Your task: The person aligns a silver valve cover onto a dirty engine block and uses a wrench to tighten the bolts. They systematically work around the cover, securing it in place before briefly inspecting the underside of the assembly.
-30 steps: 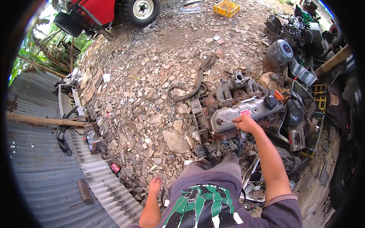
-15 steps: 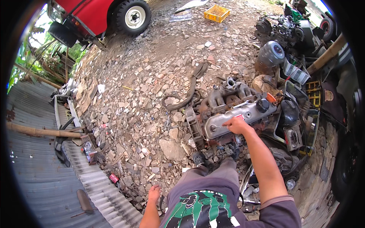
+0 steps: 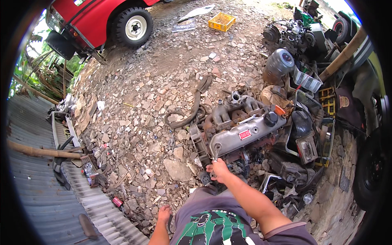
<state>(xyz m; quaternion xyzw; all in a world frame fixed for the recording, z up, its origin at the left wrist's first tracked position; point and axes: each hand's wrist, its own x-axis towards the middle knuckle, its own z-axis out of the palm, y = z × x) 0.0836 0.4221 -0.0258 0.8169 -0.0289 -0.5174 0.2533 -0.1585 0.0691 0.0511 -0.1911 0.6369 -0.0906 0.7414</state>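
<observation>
My right hand [image 3: 219, 170] is closed around a metal wrench [image 3: 216, 155]. The wrench's far end sits on the bolt at the left end of a silver valve cover [image 3: 246, 131], and its other end shows below my fingers. The cover tops an engine [image 3: 199, 145] lying on the rubble in front of my legs; a red label and a black cap are on it. Rusty manifold pipes [image 3: 221, 113] rise along its far side. Away from the engine, my left hand [image 3: 164, 213] hangs low beside my shirt, holding nothing, its fingers loosely bent.
Broken stone covers the ground. A dark strap [image 3: 197, 102] lies beyond the engine. Crates and dirty parts crowd the right, near a big plastic jar [image 3: 279, 65]. Corrugated sheets [image 3: 102, 196] edge the left. A red vehicle [image 3: 92, 20] and yellow crate [image 3: 222, 21] stand farther off.
My right hand has swung the wrench toward me, from pointing right along the cover to pointing down at my legs. The label is uncovered. My left hand sits slightly lower.
</observation>
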